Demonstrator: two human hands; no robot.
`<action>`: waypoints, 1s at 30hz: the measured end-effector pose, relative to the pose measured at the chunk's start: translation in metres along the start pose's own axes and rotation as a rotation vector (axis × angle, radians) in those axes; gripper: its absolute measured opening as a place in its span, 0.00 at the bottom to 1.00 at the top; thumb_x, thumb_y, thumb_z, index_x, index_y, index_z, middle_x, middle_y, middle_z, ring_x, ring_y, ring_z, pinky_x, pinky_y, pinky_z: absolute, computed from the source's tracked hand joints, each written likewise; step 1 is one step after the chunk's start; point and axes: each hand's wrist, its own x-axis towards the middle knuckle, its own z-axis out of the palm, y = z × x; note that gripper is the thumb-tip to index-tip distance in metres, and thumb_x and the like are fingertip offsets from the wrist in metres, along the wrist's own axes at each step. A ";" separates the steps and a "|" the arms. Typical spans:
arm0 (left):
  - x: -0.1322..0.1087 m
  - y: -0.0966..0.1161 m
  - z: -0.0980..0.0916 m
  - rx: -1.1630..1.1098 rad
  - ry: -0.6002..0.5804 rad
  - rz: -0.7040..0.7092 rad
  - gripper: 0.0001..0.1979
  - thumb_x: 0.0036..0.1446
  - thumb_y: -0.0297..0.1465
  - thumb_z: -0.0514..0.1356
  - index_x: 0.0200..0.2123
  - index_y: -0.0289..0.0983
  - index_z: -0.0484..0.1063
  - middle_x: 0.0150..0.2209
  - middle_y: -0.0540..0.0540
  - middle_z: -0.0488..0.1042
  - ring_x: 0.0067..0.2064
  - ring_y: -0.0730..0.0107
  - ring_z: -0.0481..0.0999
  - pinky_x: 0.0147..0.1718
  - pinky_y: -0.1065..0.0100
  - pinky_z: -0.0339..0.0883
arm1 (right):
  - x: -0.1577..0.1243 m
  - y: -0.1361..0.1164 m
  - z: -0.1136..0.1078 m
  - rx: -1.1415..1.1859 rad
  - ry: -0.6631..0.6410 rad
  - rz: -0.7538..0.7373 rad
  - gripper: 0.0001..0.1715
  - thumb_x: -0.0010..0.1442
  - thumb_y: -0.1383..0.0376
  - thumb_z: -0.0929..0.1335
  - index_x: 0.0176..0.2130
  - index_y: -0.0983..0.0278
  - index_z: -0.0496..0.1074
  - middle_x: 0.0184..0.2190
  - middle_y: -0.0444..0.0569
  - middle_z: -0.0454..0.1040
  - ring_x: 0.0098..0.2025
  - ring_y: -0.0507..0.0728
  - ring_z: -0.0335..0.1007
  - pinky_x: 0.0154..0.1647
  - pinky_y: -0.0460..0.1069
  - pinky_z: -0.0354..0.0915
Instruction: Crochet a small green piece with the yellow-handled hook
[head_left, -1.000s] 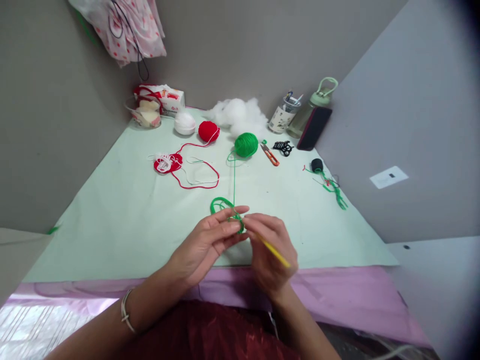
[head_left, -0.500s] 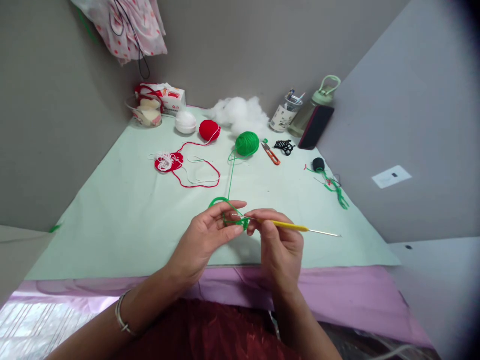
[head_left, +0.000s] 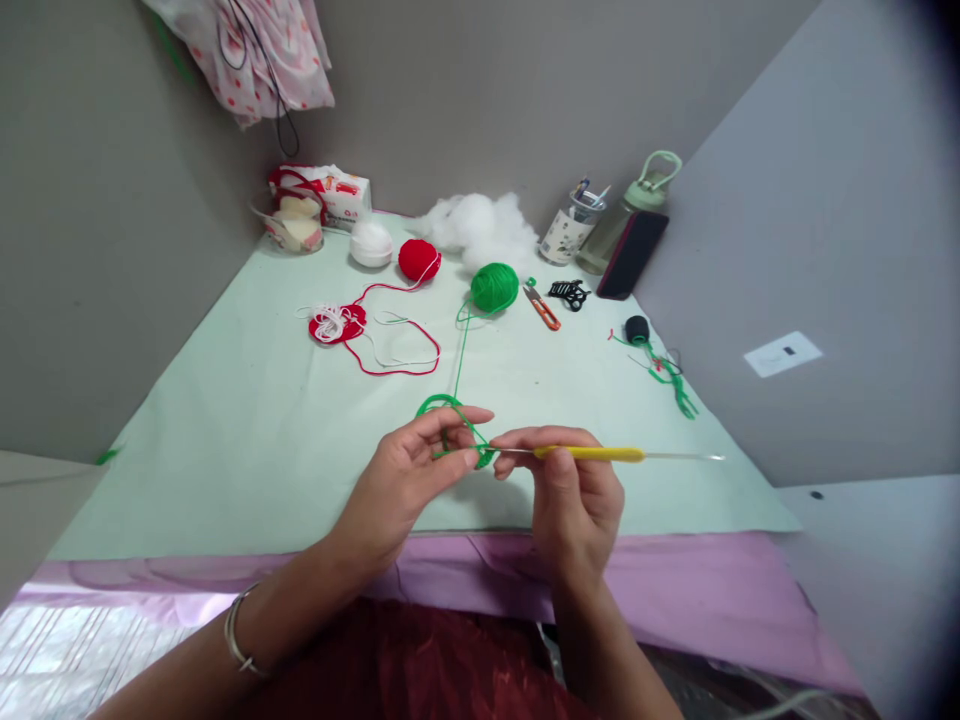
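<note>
My left hand (head_left: 409, 475) pinches a small green crochet piece (head_left: 484, 456) between thumb and fingers, with green yarn running over the raised index finger. My right hand (head_left: 574, 490) grips a crochet hook (head_left: 600, 454) by its yellow handle. The hook's thin metal shaft points left, its tip at the green stitches; whether it passes through a loop is too small to tell. A green strip curls behind my left fingers. From there a strand leads up the table to the green yarn ball (head_left: 495, 288).
Farther back lie a red yarn ball (head_left: 420, 261), a white yarn ball (head_left: 371, 245), white stuffing (head_left: 480, 228), orange thread snips (head_left: 543, 308) and a black hair clip (head_left: 570, 294). A red crocheted piece (head_left: 358, 320) with white yarn lies left. A phone (head_left: 634, 255) leans against a bottle (head_left: 649, 190).
My right hand has moved right with the crochet hook, drawing its tip back to the green piece. The hook lies more level now. My left hand has barely shifted.
</note>
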 end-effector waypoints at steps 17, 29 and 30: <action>-0.001 -0.002 0.003 0.058 0.057 0.058 0.14 0.59 0.31 0.73 0.49 0.44 0.86 0.36 0.50 0.74 0.43 0.66 0.74 0.46 0.66 0.69 | -0.006 0.003 -0.004 -0.401 -0.100 -0.334 0.18 0.75 0.70 0.63 0.55 0.55 0.78 0.45 0.49 0.85 0.41 0.57 0.82 0.42 0.55 0.79; 0.005 -0.002 0.005 -0.340 0.025 -0.193 0.15 0.56 0.30 0.74 0.48 0.38 0.85 0.36 0.49 0.77 0.34 0.74 0.72 0.46 0.64 0.73 | -0.007 0.006 -0.001 -0.369 0.025 -0.254 0.17 0.73 0.70 0.66 0.51 0.55 0.82 0.39 0.48 0.82 0.36 0.56 0.79 0.38 0.54 0.77; 0.005 -0.002 0.005 -0.315 0.028 -0.165 0.15 0.56 0.30 0.74 0.48 0.39 0.85 0.36 0.49 0.76 0.35 0.73 0.73 0.48 0.63 0.73 | -0.004 0.005 0.001 -0.281 0.039 -0.184 0.16 0.74 0.69 0.65 0.49 0.56 0.82 0.37 0.47 0.81 0.34 0.55 0.78 0.36 0.53 0.76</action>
